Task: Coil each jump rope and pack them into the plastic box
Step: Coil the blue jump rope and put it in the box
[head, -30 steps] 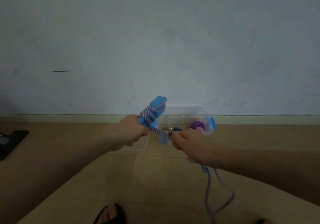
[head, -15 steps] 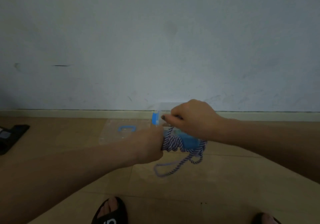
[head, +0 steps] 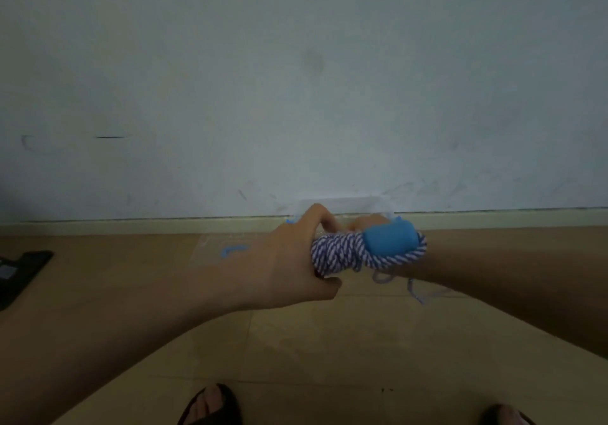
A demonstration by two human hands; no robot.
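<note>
Left hand curls around the coiled jump rope (purple-white twist); long axis level, blue handle pointing away from it. Right hand mostly hidden behind the bundle, grip unclear.

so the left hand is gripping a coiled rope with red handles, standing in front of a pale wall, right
Not quite: the handles are blue, not red, as the head view shows. The left hand does grip the coiled rope, and the pale wall is ahead.
</note>
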